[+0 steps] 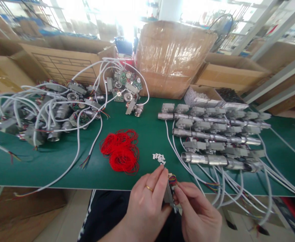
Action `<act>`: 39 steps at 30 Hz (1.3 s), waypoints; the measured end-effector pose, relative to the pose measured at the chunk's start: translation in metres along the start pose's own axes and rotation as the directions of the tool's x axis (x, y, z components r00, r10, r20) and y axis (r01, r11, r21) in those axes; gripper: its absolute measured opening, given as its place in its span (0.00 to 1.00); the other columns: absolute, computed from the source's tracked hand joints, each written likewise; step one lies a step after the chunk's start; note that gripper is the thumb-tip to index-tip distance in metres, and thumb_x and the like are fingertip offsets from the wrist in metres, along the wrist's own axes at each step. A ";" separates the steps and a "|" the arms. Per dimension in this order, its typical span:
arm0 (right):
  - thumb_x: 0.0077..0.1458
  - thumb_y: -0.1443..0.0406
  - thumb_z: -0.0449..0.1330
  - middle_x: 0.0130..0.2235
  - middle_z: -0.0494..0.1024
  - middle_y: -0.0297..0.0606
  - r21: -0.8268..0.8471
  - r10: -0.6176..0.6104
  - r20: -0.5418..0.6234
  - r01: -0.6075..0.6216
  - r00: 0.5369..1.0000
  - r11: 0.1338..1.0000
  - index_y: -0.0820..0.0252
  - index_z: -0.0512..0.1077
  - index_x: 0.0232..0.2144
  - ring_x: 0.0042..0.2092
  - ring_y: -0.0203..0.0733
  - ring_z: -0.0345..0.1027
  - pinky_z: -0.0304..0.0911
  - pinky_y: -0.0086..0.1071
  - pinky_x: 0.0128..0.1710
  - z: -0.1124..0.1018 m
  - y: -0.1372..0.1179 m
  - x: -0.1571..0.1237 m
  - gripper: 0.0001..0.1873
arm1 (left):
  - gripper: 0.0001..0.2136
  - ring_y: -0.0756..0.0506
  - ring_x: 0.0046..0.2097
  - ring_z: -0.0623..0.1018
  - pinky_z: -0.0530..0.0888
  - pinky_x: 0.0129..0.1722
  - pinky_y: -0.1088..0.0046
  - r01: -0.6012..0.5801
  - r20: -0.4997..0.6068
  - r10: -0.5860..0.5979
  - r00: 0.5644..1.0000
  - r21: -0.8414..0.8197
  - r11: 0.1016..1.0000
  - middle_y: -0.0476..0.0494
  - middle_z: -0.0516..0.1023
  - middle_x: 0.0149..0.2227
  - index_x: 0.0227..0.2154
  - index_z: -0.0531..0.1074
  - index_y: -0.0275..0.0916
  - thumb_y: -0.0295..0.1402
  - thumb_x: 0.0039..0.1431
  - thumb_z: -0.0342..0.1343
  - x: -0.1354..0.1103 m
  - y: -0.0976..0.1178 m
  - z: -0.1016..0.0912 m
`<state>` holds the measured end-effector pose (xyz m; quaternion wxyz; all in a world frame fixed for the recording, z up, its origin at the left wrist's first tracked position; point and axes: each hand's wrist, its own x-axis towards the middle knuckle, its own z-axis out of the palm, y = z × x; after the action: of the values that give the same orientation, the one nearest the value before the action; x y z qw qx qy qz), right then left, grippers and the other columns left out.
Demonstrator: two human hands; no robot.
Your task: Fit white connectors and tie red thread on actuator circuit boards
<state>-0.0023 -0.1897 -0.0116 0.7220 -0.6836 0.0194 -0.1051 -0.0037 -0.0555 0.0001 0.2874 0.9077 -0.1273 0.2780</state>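
Near the table's front edge, my left hand (147, 198) is closed around a small grey valve actuator housing (169, 195), with a gold ring on one finger. Coloured wires (172, 179) bunch at the top of this housing. My right hand (200, 211) pinches at the housing's right side, thumb and fingertips pressed against the wires or a part there; the exact spot is hidden. Just beyond my left fingertips lie several small white connectors (159, 158). To their left sit coils of thin red wire (122, 151).
Metal valve bodies with grey housings (208, 146) lie in rows at right, white cables hanging over the front edge. More units with tangled white cables (51, 114) pile up at left. A wrapped carton (172, 60), open cardboard boxes (69, 57) and a parts box (203, 97) line the back.
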 end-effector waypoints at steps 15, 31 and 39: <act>0.53 0.74 0.68 0.32 0.81 0.36 -0.072 -0.245 -0.105 0.238 0.964 0.968 0.57 0.81 0.29 0.33 0.37 0.77 0.74 0.23 0.32 0.015 0.001 -0.001 0.07 | 0.17 0.38 0.49 0.83 0.82 0.48 0.61 0.057 0.003 -0.057 0.998 -0.013 0.998 0.33 0.82 0.51 0.54 0.69 0.32 0.25 0.62 0.54 0.000 -0.001 0.004; 0.65 0.75 0.55 0.43 0.79 0.37 -0.204 -0.391 0.165 0.419 0.905 0.885 0.48 0.77 0.52 0.45 0.40 0.73 0.72 0.29 0.43 0.016 -0.006 0.001 0.21 | 0.29 0.42 0.48 0.81 0.79 0.51 0.65 0.270 0.113 -0.245 0.963 -0.411 0.871 0.46 0.81 0.49 0.55 0.69 0.45 0.24 0.48 0.66 0.002 -0.023 -0.014; 0.52 0.66 0.70 0.57 0.71 0.35 -0.248 -0.150 0.541 0.327 0.828 0.912 0.40 0.65 0.64 0.55 0.41 0.71 0.70 0.27 0.55 -0.002 -0.012 0.028 0.39 | 0.32 0.39 0.47 0.75 0.75 0.49 0.59 0.236 0.180 -0.186 0.966 -0.316 0.919 0.45 0.76 0.46 0.52 0.70 0.46 0.22 0.43 0.71 -0.001 -0.042 -0.048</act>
<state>0.0235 -0.1968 0.0037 0.5570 -0.7944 -0.2420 -0.0062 -0.0089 0.0065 0.0131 0.4557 0.8719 -0.0946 0.1524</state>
